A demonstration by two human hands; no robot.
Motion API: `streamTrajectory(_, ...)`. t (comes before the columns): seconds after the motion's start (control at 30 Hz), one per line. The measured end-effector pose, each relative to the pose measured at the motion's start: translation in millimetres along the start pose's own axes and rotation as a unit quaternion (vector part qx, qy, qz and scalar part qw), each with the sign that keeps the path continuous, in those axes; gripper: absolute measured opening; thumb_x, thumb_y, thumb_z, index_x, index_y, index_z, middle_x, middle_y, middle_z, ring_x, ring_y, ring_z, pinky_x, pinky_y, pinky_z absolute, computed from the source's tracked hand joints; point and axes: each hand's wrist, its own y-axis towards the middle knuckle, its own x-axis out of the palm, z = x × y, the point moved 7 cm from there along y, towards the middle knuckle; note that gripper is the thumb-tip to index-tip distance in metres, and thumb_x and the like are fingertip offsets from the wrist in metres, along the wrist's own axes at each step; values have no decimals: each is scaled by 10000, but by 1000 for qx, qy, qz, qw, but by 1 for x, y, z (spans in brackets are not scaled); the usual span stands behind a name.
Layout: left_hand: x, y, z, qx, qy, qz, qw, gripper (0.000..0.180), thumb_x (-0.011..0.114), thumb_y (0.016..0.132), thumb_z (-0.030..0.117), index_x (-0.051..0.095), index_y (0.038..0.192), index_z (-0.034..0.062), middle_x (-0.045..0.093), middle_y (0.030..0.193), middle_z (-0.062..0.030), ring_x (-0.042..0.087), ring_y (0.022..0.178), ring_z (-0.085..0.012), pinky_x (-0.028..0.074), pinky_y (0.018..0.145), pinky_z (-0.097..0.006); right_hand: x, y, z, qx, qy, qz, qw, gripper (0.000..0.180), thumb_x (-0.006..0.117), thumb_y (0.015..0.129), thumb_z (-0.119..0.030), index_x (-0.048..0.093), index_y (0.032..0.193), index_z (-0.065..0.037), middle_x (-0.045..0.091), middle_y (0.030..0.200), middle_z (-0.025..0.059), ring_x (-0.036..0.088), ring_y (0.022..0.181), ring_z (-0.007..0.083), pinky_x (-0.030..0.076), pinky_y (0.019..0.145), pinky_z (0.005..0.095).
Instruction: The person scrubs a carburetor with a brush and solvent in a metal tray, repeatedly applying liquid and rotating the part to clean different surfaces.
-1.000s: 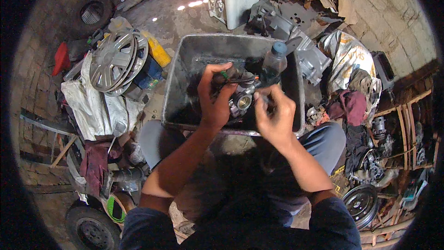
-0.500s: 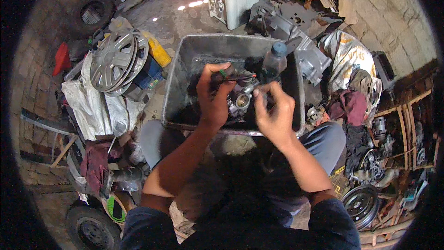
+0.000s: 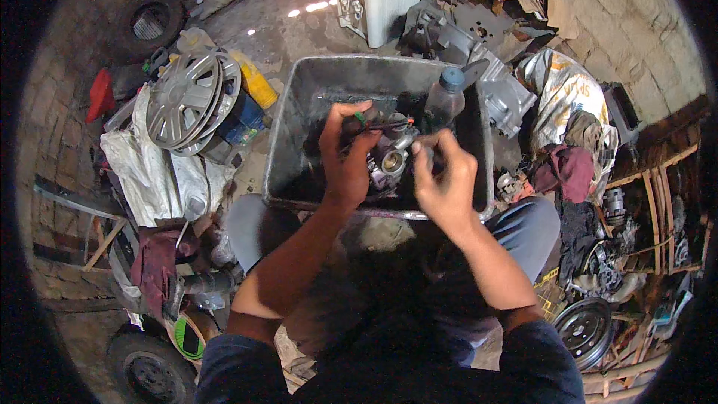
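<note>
Above a dark rectangular plastic tub, my left hand curls its fingers and thumb round a silvery carburetor-like part with a round bore. Small green and orange-red bits show by its upper edge, close to my fingertips. At the part's right side my right hand is closed in a pinch, thumb against forefinger. Whatever lies between those fingertips is too small or hidden to make out. Inside the tub, just beyond my right hand, stands a clear bottle with a blue cap.
Silver wheel covers and a yellow container lie left of the tub. A white plastic box stands beyond it. Metal castings and a white printed sack crowd the right. A tyred wheel lies lower left.
My right hand shifts very slightly at the part's side, still pinched. The left hand keeps its hold, and the tub and bottle stay put.
</note>
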Motion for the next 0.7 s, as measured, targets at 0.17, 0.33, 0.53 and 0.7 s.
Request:
streamTrajectory(0.17,6,0,1,-28,-49,12,998,292,644,925,52,578,1210,52,604,1050,-39,575,971,-113,475,870,-267,-3,-1,-3,14,15,3,1000,80,668,922,-17,648,985,28,667,793,164,661,666,266,502,627,354)
streamTrajectory(0.33,7,1,-14,-127,-175,32,976,337,646,942,81,552,1266,67,576,1121,-51,566,976,-123,483,885,-279,-9,-4,-24,-54,45,11,997,125,658,910,17,664,1033,34,641,810,142,607,683,217,489,652,318)
streamTrajectory(0.53,4,3,-10,-108,-155,10,982,434,672,924,84,502,1322,56,546,1149,-64,535,1047,-142,467,920,-298,-7,-13,-33,-7,61,10,998,125,671,890,41,661,1015,43,703,885,178,697,732,266,523,660,339)
streamTrajectory(0.7,5,3,9,-16,-45,-5,999,503,683,912,73,457,1360,45,501,1233,-86,499,1096,-167,421,994,-325,-1,-17,-43,-115,7,1,993,131,688,867,53,660,995,52,714,885,184,720,738,306,547,669,356)
